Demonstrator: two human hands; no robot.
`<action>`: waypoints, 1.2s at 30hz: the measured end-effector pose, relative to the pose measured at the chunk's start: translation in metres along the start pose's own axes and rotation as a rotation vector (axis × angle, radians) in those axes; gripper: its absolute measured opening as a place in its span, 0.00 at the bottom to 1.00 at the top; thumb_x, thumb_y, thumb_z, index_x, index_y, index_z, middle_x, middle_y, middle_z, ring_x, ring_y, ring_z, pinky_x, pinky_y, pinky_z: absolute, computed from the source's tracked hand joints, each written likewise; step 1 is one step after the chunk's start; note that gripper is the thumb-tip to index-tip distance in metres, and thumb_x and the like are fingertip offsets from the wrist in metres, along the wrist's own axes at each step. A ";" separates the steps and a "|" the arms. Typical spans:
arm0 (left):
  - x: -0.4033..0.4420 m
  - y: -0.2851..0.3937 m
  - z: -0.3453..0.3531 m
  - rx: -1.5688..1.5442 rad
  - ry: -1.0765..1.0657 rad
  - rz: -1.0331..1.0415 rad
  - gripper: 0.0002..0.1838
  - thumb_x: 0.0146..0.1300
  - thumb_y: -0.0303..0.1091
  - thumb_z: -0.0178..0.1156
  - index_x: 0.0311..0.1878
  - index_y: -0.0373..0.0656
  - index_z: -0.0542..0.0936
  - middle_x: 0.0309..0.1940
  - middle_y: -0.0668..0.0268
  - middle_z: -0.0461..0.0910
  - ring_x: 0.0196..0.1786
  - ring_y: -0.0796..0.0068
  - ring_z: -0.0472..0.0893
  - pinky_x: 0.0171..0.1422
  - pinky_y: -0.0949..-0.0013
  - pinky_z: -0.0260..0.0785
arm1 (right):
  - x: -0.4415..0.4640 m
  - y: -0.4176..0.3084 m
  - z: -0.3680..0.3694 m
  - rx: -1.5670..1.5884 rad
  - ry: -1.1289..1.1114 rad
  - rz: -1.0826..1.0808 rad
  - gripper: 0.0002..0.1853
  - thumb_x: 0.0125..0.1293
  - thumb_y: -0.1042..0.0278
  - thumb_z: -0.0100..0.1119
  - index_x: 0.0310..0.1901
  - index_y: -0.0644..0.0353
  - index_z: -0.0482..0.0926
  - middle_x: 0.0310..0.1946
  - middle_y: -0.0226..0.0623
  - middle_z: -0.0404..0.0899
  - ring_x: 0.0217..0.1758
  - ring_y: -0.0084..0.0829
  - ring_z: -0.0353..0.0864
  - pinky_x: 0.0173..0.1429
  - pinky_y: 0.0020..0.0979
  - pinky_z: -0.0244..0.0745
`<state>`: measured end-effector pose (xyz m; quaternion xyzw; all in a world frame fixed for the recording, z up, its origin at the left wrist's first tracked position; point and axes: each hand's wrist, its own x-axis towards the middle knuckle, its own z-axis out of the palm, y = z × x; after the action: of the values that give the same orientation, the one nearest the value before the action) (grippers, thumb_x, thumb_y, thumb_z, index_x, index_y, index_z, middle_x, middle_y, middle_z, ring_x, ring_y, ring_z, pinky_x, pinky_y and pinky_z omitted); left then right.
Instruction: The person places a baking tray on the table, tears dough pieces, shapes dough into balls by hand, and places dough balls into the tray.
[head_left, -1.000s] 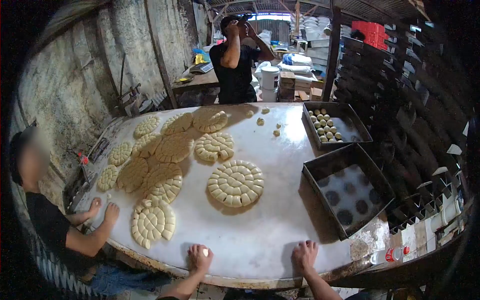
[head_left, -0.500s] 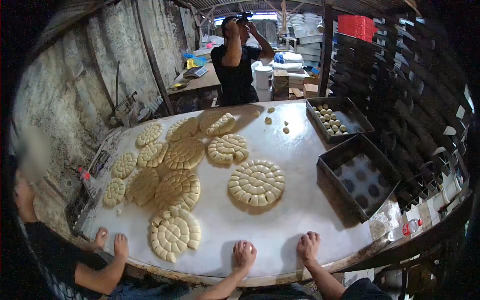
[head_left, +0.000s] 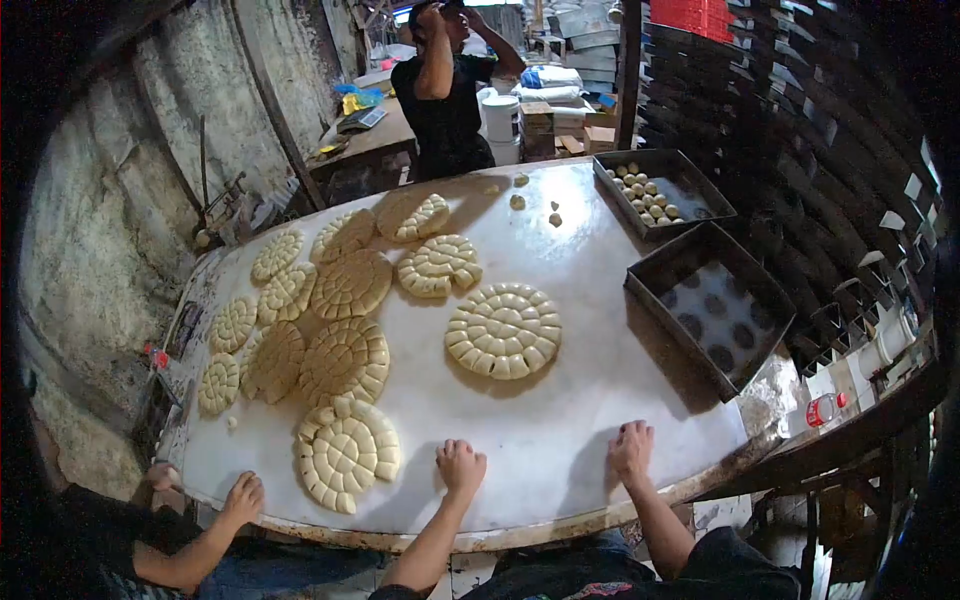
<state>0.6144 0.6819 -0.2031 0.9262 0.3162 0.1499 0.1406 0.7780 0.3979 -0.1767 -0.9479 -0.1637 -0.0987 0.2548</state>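
My left hand (head_left: 461, 467) rests on the white tabletop (head_left: 590, 390) near its front edge, fingers curled closed; what lies inside is hidden. Further right, my right hand (head_left: 631, 450) is also curled closed on the table, its palm side hidden. The nearest dough to my left hand is a scored round (head_left: 348, 455) with an uneven edge, lying to its left. A larger, neatly segmented dough round (head_left: 503, 331) lies beyond and between my hands. More scored rounds, such as a notched one (head_left: 438, 266), cover the table's left side.
An empty dark tray (head_left: 710, 310) stands at the right, beside a tray with dough balls (head_left: 665, 190). Small dough bits (head_left: 517, 202) lie near the far edge. A co-worker's hand (head_left: 243, 495) rests at front left; another person (head_left: 440, 100) stands behind the table. A bottle (head_left: 825, 408) is at right.
The view has shifted, tilting down. Both my hands stay closed on the table. The pale piece seen earlier in my left hand is now hidden. The co-worker at left has moved lower in view.
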 end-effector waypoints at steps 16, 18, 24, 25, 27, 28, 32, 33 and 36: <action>0.086 0.359 -0.037 -0.781 -0.496 0.206 0.15 0.53 0.33 0.64 0.41 0.33 0.76 0.36 0.57 0.80 0.39 0.75 0.79 0.40 0.71 0.72 | -0.012 0.079 -0.070 0.742 -0.973 -0.379 0.17 0.55 0.68 0.56 0.48 0.63 0.75 0.39 0.44 0.78 0.42 0.39 0.78 0.48 0.37 0.73; 0.094 0.421 -0.006 -0.802 -0.486 0.339 0.14 0.52 0.33 0.64 0.40 0.35 0.77 0.36 0.57 0.79 0.40 0.71 0.79 0.43 0.69 0.71 | -0.013 0.107 -0.094 0.901 -1.147 -0.221 0.18 0.57 0.68 0.56 0.49 0.63 0.75 0.40 0.48 0.79 0.43 0.40 0.80 0.50 0.36 0.73; 0.090 0.538 0.114 -0.508 -0.459 0.603 0.17 0.49 0.38 0.62 0.42 0.40 0.79 0.41 0.53 0.78 0.47 0.53 0.77 0.50 0.57 0.70 | 0.000 0.191 -0.163 0.978 -0.851 0.009 0.21 0.58 0.68 0.56 0.54 0.61 0.74 0.42 0.46 0.80 0.46 0.32 0.79 0.52 0.31 0.73; 0.084 0.548 0.121 -0.275 -0.598 0.573 0.18 0.48 0.38 0.62 0.42 0.40 0.79 0.41 0.52 0.78 0.47 0.53 0.77 0.51 0.57 0.70 | 0.009 0.196 -0.180 0.952 -0.801 0.098 0.21 0.58 0.68 0.57 0.54 0.61 0.74 0.43 0.46 0.80 0.47 0.32 0.79 0.52 0.31 0.73; 0.075 0.543 0.139 -0.028 -0.693 0.651 0.20 0.46 0.39 0.62 0.45 0.42 0.78 0.42 0.51 0.77 0.49 0.51 0.76 0.53 0.56 0.69 | 0.031 0.204 -0.208 0.878 -0.588 0.148 0.21 0.57 0.69 0.59 0.53 0.61 0.74 0.44 0.46 0.80 0.48 0.32 0.79 0.52 0.30 0.73; 0.074 0.539 0.135 -0.037 -0.689 0.643 0.20 0.46 0.39 0.62 0.45 0.42 0.78 0.42 0.51 0.77 0.49 0.51 0.76 0.53 0.56 0.69 | 0.043 0.209 -0.215 0.828 -0.424 0.107 0.21 0.56 0.69 0.61 0.53 0.61 0.74 0.45 0.45 0.79 0.49 0.32 0.79 0.52 0.30 0.73; 0.068 0.492 0.088 -0.617 -0.019 0.515 0.19 0.49 0.33 0.64 0.46 0.38 0.76 0.44 0.54 0.76 0.48 0.54 0.76 0.52 0.59 0.69 | 0.112 0.219 -0.227 0.602 0.183 0.079 0.21 0.55 0.66 0.65 0.50 0.63 0.74 0.41 0.44 0.79 0.40 0.31 0.79 0.45 0.32 0.75; 0.064 0.469 0.073 -0.666 -0.012 0.421 0.18 0.51 0.31 0.63 0.46 0.37 0.75 0.43 0.55 0.77 0.46 0.56 0.77 0.52 0.61 0.69 | 0.134 0.222 -0.221 0.601 0.194 0.116 0.22 0.55 0.66 0.65 0.50 0.63 0.73 0.41 0.44 0.78 0.40 0.33 0.78 0.46 0.33 0.74; 0.045 0.359 0.058 -0.879 -0.078 0.119 0.17 0.54 0.26 0.62 0.47 0.34 0.73 0.42 0.57 0.78 0.44 0.67 0.78 0.51 0.67 0.70 | 0.172 0.247 -0.189 0.077 0.297 -0.116 0.20 0.55 0.73 0.61 0.51 0.63 0.72 0.44 0.48 0.75 0.48 0.43 0.74 0.53 0.39 0.69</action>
<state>0.8645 0.4276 -0.1199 0.8001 0.1631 0.2428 0.5238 1.0072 0.1439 -0.0808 -0.9013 -0.1824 -0.2460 0.3063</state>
